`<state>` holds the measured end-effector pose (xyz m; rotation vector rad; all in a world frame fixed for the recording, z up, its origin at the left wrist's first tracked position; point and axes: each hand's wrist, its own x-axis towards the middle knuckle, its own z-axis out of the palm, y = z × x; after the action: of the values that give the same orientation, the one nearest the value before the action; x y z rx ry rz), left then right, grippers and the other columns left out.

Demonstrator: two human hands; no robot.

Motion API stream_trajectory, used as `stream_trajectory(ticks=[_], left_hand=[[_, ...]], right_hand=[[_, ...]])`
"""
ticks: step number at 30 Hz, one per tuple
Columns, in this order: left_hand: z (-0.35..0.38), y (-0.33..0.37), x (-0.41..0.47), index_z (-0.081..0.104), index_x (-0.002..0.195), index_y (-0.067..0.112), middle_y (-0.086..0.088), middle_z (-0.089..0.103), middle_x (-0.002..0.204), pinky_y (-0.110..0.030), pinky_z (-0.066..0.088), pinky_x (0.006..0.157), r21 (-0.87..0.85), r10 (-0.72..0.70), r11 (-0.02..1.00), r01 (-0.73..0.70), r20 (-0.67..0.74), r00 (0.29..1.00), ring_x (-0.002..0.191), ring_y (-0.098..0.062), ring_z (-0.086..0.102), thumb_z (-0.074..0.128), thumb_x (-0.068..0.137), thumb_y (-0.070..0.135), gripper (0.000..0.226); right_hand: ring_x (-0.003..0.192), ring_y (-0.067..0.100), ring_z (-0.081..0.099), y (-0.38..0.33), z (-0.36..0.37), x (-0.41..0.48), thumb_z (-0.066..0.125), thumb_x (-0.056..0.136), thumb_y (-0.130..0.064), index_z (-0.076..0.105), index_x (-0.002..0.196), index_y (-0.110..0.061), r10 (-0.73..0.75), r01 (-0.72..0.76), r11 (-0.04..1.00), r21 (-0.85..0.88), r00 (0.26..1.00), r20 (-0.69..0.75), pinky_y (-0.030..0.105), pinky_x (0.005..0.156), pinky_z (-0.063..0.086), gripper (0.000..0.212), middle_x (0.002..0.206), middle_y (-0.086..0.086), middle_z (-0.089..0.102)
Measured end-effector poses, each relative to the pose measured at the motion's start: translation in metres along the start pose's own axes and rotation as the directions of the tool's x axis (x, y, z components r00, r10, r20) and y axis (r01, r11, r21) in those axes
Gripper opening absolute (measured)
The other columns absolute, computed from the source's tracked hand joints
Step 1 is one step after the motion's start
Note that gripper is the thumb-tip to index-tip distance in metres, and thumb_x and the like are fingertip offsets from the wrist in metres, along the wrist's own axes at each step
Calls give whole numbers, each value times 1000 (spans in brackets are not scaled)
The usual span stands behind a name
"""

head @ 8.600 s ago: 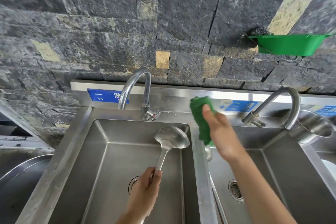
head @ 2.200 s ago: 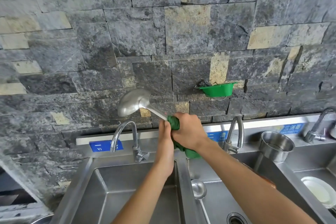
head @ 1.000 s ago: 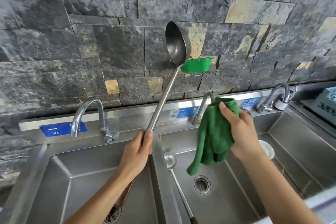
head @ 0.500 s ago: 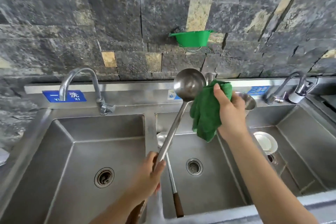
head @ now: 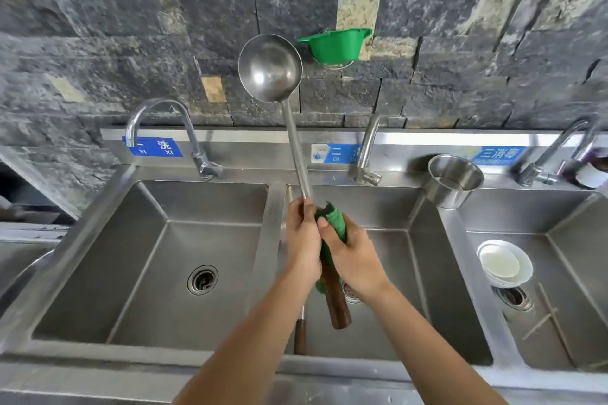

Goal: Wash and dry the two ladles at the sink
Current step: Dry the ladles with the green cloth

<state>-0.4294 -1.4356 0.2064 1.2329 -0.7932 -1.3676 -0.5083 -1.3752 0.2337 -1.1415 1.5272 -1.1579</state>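
Observation:
A steel ladle point(head: 270, 69) with a brown wooden grip stands almost upright over the divider between the left and middle basins, bowl up in front of the stone wall. My left hand point(head: 302, 237) is closed around its shaft. My right hand point(head: 353, 256) presses a green cloth point(head: 335, 223) around the shaft just below, above the wooden grip. The second ladle point(head: 300, 335) lies in the middle basin; only its brown handle end shows under my arms.
The steel sink point(head: 269, 240) has three basins, each with a tap. A steel pot point(head: 455, 179) sits on the ledge right of the middle tap. White dishes point(head: 505, 263) and chopsticks lie in the right basin. A green holder point(head: 335, 44) hangs on the wall.
The ladle has been raised more upright. My right hand has brought the cloth from beside the bowl down onto the shaft, next to my left hand.

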Motion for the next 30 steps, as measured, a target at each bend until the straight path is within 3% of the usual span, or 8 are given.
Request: stream_trajectory(ticks=[5, 8, 12, 17, 20, 23, 27, 30], left_hand=[[19, -2, 1, 62, 102, 17, 7, 73, 78, -25, 54, 65, -179, -51, 982, 57, 37, 998, 73, -10, 66, 53, 102, 20, 10], [24, -7, 3, 62, 115, 7, 4, 78, 92, -27, 53, 76, -155, -70, 984, 84, 98, 993, 87, -11, 71, 56, 100, 14, 18], [24, -12, 25, 65, 107, 8, -10, 76, 101, -31, 58, 58, -212, -215, 940, 268, 245, 945, 73, -19, 73, 57, 99, 13, 12], [31, -44, 64, 63, 89, 12, -10, 70, 88, -25, 54, 49, 184, -370, 924, 335, 204, 906, 59, -17, 68, 52, 103, 18, 19], [32, -82, 70, 71, 72, 12, -10, 66, 72, -28, 52, 56, 267, -475, 870, 414, 228, 850, 61, -17, 66, 61, 96, 11, 26], [31, -117, 73, 69, 90, 3, -8, 70, 81, -27, 55, 59, 305, -556, 820, 484, 226, 800, 73, -20, 65, 62, 95, 11, 12], [27, -152, 83, 65, 86, 2, -13, 64, 81, -29, 52, 62, 401, -595, 784, 473, 268, 758, 67, -23, 66, 62, 94, 9, 10], [21, -169, 93, 64, 94, 1, -10, 63, 77, -25, 50, 60, 466, -617, 754, 464, 259, 743, 64, -18, 69, 64, 92, 8, 7]], right_hand=[[102, 31, 72, -3, -43, -2, 68, 99, -27, 67, 121, -22, 37, -32, 999, -26, 974, 223, 54, 95, 57, 23, 105, 11, 76], [98, 31, 74, 1, -57, -1, 76, 90, -12, 69, 113, -13, 67, -41, 994, -105, 966, 249, 55, 95, 56, 24, 102, 15, 77], [95, 29, 75, 13, -66, -5, 74, 88, -7, 74, 102, -6, 172, -172, 985, -23, 943, 286, 54, 100, 56, 14, 98, 14, 78], [99, 45, 73, 32, -70, -6, 74, 90, -16, 71, 108, 10, 337, -386, 912, 138, 897, 286, 59, 103, 52, 32, 104, 28, 75], [108, 51, 69, 49, -72, 3, 73, 89, -14, 72, 110, 11, 427, -479, 856, 193, 867, 258, 60, 105, 51, 32, 111, 33, 73], [107, 53, 70, 77, -69, 8, 71, 91, -12, 69, 115, 12, 506, -568, 797, 207, 814, 287, 60, 104, 52, 34, 114, 31, 73], [108, 59, 66, 113, -65, 11, 70, 91, -8, 60, 122, 14, 558, -636, 736, 232, 764, 326, 57, 98, 57, 39, 110, 33, 69], [101, 43, 73, 134, -59, 21, 72, 90, -9, 63, 119, 10, 592, -642, 745, 182, 762, 263, 43, 92, 61, 36, 112, 30, 73]])
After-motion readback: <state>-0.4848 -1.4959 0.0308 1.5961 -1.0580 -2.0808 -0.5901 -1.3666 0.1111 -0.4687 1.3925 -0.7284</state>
